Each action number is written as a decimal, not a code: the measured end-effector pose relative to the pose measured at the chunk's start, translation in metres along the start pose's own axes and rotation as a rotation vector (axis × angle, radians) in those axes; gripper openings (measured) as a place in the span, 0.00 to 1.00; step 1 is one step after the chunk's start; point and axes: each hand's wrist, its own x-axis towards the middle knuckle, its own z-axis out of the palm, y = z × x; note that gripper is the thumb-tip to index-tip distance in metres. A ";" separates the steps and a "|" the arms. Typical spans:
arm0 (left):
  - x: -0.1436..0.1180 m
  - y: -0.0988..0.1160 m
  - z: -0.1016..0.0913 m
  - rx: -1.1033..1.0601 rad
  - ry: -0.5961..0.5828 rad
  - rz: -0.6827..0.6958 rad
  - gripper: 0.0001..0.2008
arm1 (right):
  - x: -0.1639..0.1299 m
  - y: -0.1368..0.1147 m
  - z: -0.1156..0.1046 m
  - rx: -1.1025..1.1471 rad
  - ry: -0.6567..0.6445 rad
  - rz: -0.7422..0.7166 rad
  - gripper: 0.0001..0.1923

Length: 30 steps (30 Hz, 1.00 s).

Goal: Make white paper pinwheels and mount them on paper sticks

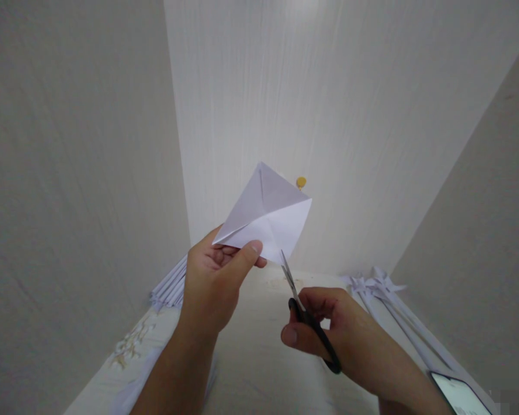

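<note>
My left hand (219, 271) grips a folded white paper (268, 207) by its lower left edge, thumb in front and fingers behind. The paper is a flat diamond shape with crease lines crossing its face. In my right hand (328, 323) is a pair of scissors (309, 323) with black handles, my fingers in and around the loops. Their narrow metal blades point up and reach the paper's bottom corner; the blades look nearly closed. I cannot tell whether paper lies between them.
Rolled white paper sticks (170, 285) lie at the left, with small pale pieces (134, 343) nearer me. Paper flowers (376, 282) on long stems rest at the right. A lit phone (461, 395) lies bottom right. Pale panels surround the table, and a yellow round object (301, 182) shows behind the paper.
</note>
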 end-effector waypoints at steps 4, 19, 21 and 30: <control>-0.004 0.006 0.002 0.027 0.009 0.020 0.06 | -0.002 -0.004 0.001 0.004 0.000 0.009 0.19; -0.006 0.014 0.008 0.080 0.019 0.026 0.04 | -0.001 0.002 0.000 -0.002 -0.004 -0.020 0.22; -0.006 0.013 0.007 0.083 0.012 0.031 0.04 | 0.000 0.001 0.000 0.011 -0.008 -0.021 0.23; -0.008 0.012 0.006 0.120 0.022 0.030 0.03 | -0.004 -0.004 0.000 0.007 0.000 -0.016 0.27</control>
